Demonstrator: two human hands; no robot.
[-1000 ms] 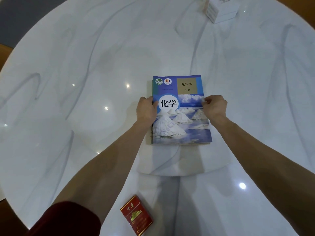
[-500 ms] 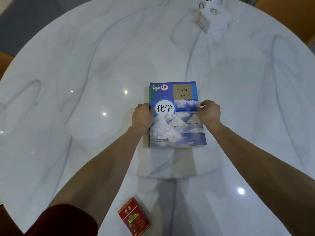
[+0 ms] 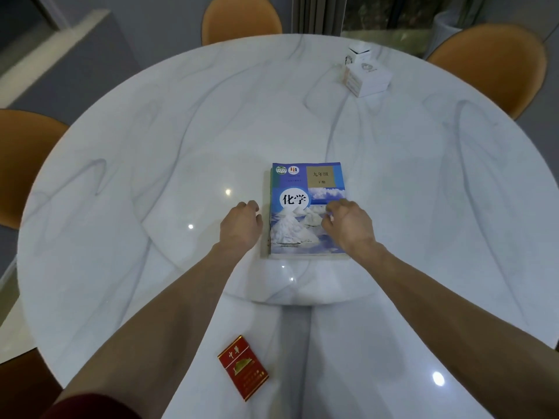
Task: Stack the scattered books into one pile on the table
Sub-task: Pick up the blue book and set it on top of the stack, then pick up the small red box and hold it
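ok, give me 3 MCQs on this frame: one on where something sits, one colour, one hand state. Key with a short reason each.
1. Where is the red packet relative to the book pile?
A. Beyond it, toward the far rim
B. Nearer the person, by the left forearm
C. On top of it

2. What colour dominates the top book's cover?
A. Blue
B. Green
C. Yellow

3. What is the left hand doing?
A. Pressing flat on the cover
B. Gripping the red packet
C. Hanging loosely curled beside the pile's left edge, holding nothing

Key:
1 B: the packet lies close to the near edge of the table, the pile at its centre.
2 A: blue sky and water with white mounds.
3 C: a gap of table shows between the fingers and the pile.
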